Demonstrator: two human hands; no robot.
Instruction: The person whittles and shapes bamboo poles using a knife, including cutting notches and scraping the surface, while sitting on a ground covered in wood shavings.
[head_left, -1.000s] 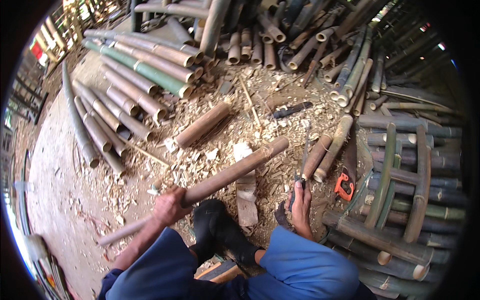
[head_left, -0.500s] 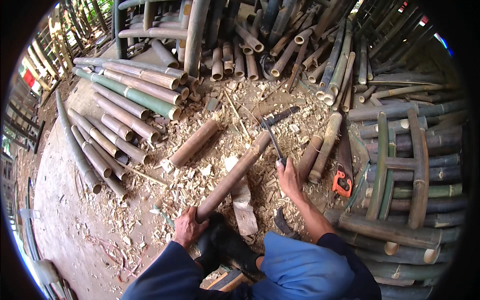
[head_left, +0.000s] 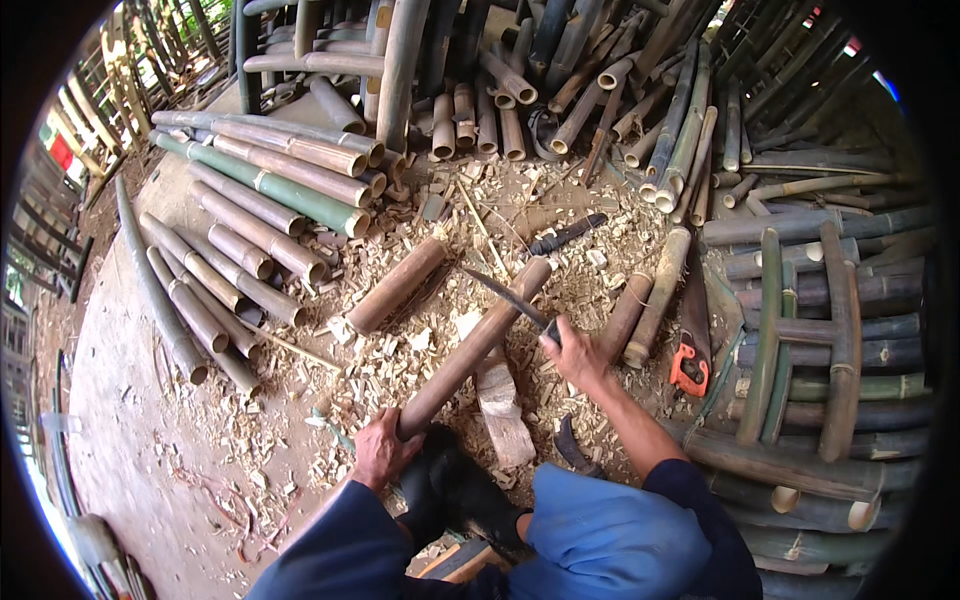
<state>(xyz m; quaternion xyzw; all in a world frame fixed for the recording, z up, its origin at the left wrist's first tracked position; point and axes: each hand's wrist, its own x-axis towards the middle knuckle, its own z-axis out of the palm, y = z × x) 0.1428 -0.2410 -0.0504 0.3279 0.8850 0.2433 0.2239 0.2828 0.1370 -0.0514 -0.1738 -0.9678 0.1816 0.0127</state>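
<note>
My left hand is wrapped round the near end of a brown bamboo pole, which slants away to the right. Its middle passes over a pale split wood block on the ground. In my right hand is a long knife with a dark blade, gripped by its handle. The blade lies across the upper part of the pole and points up and left; whether it touches the bamboo I cannot tell. A shorter bamboo piece lies left of the pole.
Wood chips cover the ground. Cut bamboo poles lie at the left. A handsaw with an orange handle, two bamboo lengths and a curved dark blade lie at the right. A dark sheath-like piece lies beyond. Bamboo frames stand far right.
The knife has swung from pointing up beside the pole's far end to lying across the pole, its tip now farther left. My right hand has shifted slightly left and down.
</note>
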